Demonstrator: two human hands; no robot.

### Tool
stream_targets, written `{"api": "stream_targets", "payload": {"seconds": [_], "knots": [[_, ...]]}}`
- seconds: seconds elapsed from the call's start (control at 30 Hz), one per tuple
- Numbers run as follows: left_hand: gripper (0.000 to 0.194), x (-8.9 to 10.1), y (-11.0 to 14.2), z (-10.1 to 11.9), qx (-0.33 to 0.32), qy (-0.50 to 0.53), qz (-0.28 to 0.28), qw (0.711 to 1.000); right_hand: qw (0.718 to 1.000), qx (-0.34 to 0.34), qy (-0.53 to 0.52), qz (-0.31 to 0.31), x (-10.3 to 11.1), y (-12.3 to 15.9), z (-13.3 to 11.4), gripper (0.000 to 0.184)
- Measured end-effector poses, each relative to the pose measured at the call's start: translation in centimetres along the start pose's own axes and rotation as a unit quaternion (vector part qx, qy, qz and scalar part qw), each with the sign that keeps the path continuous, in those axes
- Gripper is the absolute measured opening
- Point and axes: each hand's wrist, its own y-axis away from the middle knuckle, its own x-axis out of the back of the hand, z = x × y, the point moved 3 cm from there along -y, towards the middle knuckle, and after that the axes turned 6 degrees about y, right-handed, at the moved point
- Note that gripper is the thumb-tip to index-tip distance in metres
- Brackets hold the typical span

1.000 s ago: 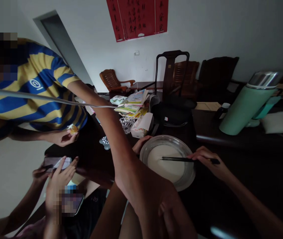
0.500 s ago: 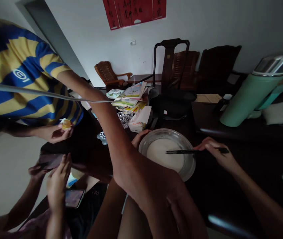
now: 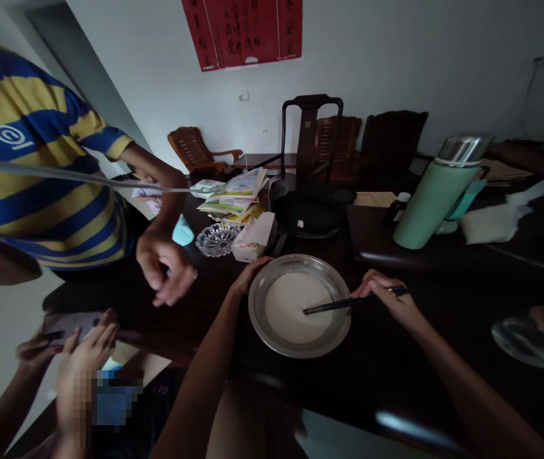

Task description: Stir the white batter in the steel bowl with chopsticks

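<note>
A round metal bowl (image 3: 299, 350) stands on the dark table, with a milky white liquid (image 3: 291, 306) in it. My left hand (image 3: 251, 274) holds the bowl at its upper left rim; part of the fingers is hidden behind it. In my right hand (image 3: 386, 294) is a pair of dark chopsticks (image 3: 329, 306), held slantwise over the bowl's right rim. Their tips dip into the liquid near its middle. My right fingers are closed around the upper part of the chopsticks.
Behind the bowl are a tissue box (image 3: 251, 241), a glass dish (image 3: 216, 240), stacked booklets (image 3: 238, 194) and a black bag (image 3: 312, 213). A green thermos (image 3: 425, 204) stands at right. One person's hand (image 3: 166, 264) hovers at left; another person holds a phone (image 3: 73, 325).
The striped-shirt person's arm, which crossed in front of the bowl, has drawn back to the left. The bowl is now in full view. My right hand still holds the chopsticks in the liquid.
</note>
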Motion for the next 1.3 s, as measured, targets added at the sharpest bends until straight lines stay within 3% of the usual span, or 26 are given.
{"api": "stream_targets", "payload": {"seconds": [0.13,0.23,0.33,0.43,0.53,0.67,0.73,0.9,1.03,1.13,1.3], "knots": [[0.037,1.2,-2.2,-0.8,0.024,0.021,0.025,0.999,0.997,0.026,0.040,-0.057,-1.4,-0.1,-0.4,0.026],[0.035,1.8,-2.1,-1.0,0.026,0.031,0.022,0.999,0.998,0.010,0.054,0.023,-0.3,-0.3,-0.1,0.030],[0.034,1.8,-2.0,-1.1,0.025,0.033,0.022,0.999,0.999,-0.006,0.006,0.049,0.6,-0.2,0.1,0.038],[0.033,1.7,-2.0,-1.0,0.020,0.035,0.021,0.999,1.000,0.016,0.008,-0.007,-0.5,-0.2,-0.4,0.037],[0.032,1.6,-2.0,-1.0,0.026,0.040,0.026,0.999,0.998,0.026,0.049,-0.041,-1.6,-0.3,-0.5,0.023],[0.033,1.7,-2.0,-1.1,0.036,0.042,0.031,0.998,0.998,0.003,0.025,0.058,-0.4,-0.3,0.3,0.036],[0.033,1.7,-2.1,-1.1,0.036,0.040,0.029,0.998,0.997,0.004,-0.016,0.077,-0.3,-0.2,0.4,0.045],[0.033,2.0,-2.1,-1.2,0.033,0.040,0.030,0.998,0.999,0.030,0.029,-0.015,-2.4,-0.5,-0.3,0.036],[0.035,2.1,-2.2,-1.3,0.032,0.043,0.016,0.998,0.997,0.000,0.061,0.056,-0.8,-0.8,-0.5,0.038],[0.034,2.2,-2.3,-1.3,0.035,0.046,0.012,0.998,0.998,-0.030,0.011,0.061,0.1,-0.9,-0.9,0.045],[0.033,1.8,-2.3,-0.7,0.040,0.036,-0.007,0.998,0.998,-0.038,0.047,0.012,-2.4,-1.5,-1.7,0.040]]}}
